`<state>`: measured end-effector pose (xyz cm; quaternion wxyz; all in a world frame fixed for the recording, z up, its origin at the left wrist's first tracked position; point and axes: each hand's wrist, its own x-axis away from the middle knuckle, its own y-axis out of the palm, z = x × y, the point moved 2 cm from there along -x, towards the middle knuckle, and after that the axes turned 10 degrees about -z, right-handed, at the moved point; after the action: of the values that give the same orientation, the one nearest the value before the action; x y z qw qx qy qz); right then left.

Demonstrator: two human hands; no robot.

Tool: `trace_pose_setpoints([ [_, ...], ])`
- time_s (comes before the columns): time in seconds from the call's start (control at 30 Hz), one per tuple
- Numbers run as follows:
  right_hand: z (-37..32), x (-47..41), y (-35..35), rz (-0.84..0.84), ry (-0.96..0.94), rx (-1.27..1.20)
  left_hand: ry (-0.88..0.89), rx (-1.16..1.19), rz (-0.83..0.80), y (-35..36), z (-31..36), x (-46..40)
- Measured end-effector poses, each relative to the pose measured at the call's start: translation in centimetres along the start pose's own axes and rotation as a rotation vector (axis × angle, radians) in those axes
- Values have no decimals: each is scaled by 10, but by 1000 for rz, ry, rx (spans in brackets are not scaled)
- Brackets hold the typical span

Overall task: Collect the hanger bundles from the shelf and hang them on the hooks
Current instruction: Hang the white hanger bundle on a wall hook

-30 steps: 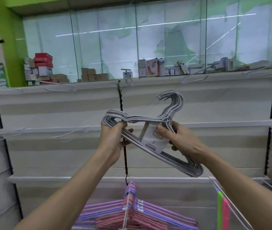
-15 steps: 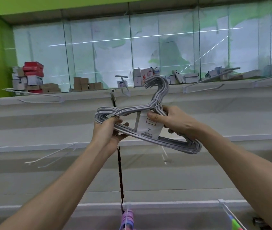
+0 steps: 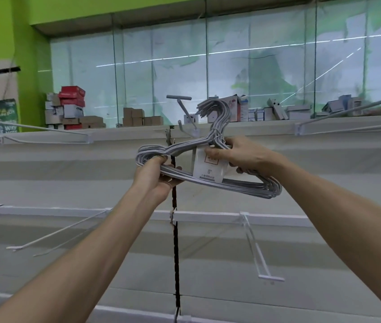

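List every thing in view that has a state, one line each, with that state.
Bundle of grey wire hangers: held up in both hands, tilted, not yet hung.
White paper label: wrapped on the bundle, under the right thumb.
Left hand: grips the bundle's left end.
Right hand: grips the bundle near the neck.
White wire display hook with a grey crossbar end: bare, just behind the hanger hooks.

Both forearms are bare right to the frame edge, no sleeves showing. The left hand point(image 3: 157, 177) and right hand point(image 3: 243, 155) wear nothing: no gloves, rings or watch.
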<state>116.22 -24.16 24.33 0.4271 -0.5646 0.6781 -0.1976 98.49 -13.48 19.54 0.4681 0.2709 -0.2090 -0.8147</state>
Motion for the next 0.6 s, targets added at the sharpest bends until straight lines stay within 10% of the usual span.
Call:
trace_pose_setpoints([
  [0.6, 21, -84, 17, -46, 6, 192, -75, 165, -18, -40, -23, -79],
])
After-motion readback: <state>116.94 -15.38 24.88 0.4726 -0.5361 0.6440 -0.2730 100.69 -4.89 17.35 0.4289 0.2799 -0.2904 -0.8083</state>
